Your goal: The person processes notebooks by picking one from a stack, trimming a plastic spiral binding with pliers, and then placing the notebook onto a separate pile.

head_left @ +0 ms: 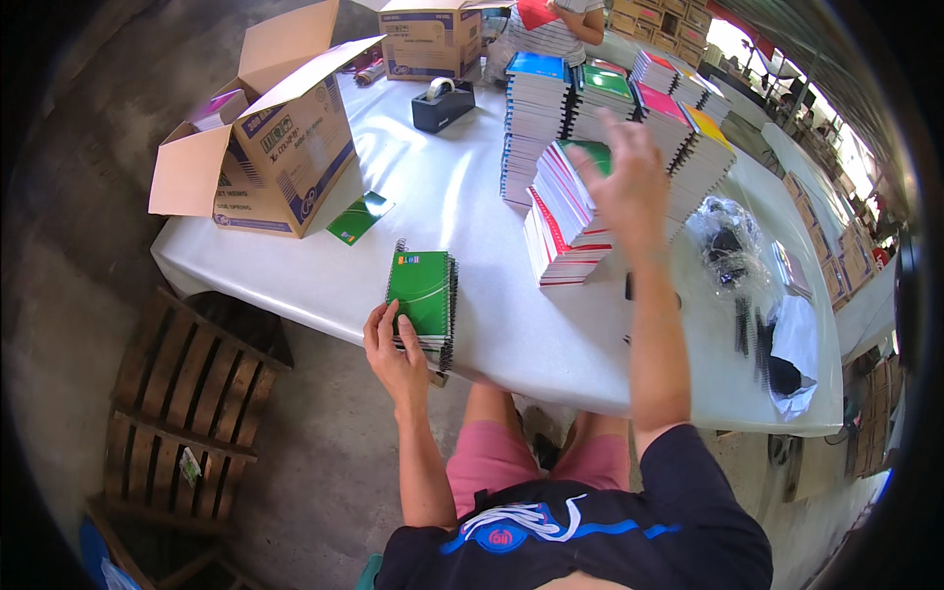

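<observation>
A small pile of green spiral notebooks (421,285) lies near the table's front edge. My left hand (395,356) rests on its near left corner, fingers apart and lightly touching the cover. My right hand (629,172) is raised over a leaning stack of notebooks with a green cover on top (564,197), its fingers spread and blurred by motion. I cannot tell whether it touches that stack. Beneath the stack, page blocks with red edges (565,258) show. A loose green cover sheet (360,217) lies flat beside the pile, farther left.
An open cardboard box (285,162) stands at the left, a second box (430,44) at the back. A black tape dispenser (442,106) sits between them and tall notebook stacks (536,123). Plastic wrap (728,246) and black spiral coils (742,326) lie right. A person (546,34) is opposite.
</observation>
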A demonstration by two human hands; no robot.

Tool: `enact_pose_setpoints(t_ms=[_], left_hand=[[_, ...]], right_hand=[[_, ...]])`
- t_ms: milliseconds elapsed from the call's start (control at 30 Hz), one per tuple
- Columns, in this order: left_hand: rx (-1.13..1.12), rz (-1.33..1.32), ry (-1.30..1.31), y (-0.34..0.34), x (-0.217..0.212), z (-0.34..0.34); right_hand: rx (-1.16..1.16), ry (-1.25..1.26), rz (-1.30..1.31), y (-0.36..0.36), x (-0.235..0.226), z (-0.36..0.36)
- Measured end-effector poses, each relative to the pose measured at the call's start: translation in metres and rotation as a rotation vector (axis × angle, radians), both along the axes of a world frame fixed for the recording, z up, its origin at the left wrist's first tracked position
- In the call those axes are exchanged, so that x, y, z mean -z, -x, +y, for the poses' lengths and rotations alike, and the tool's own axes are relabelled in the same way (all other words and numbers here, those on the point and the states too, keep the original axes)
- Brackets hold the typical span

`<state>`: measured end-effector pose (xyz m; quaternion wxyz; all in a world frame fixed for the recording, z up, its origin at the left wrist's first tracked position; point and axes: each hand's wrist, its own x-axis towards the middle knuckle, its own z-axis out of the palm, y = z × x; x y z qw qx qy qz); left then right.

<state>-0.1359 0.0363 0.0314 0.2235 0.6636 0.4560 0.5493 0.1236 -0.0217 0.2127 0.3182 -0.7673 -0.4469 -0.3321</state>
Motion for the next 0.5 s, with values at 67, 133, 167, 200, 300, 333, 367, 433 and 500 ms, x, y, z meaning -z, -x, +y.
enact_pose_setpoints(t_ms=[67,133,167,200,300,333,367,433,500], left_hand=[[0.017,0.014,-0.011,-0.008,0.001,-0.001],[0.015,0.032,-0.032,-0.004,0.003,0.003],[0.02,0.02,-0.015,-0.002,0.002,0.003],[0.025,0.014,0.002,0.0,-0.001,0.002],[-0.076,0.124,-0.064,0.002,-0.006,0.002],[-0.2,0.247,-0.168,0.002,-0.012,0.001],[-0.324,0.368,-0.273,0.001,-0.02,-0.001],[-0.296,0.296,-0.349,-0.006,-0.048,-0.008],[-0.171,0.18,-0.395,-0.019,-0.078,-0.021]], right_hand=[[0.1,0.233,0.301,-0.055,-0.012,-0.02],[-0.022,0.62,0.77,-0.084,-0.018,-0.03],[-0.08,0.551,0.822,-0.09,-0.013,-0.032],[-0.139,0.481,0.877,-0.094,-0.004,-0.033],[-0.175,0.397,0.895,-0.108,0.002,-0.034],[-0.161,0.398,0.867,-0.112,0.002,-0.032],[-0.147,0.4,0.838,-0.114,0.003,-0.033],[-0.181,0.294,0.795,-0.116,0.012,-0.034],[-0.179,0.227,0.736,-0.115,0.016,-0.035]])
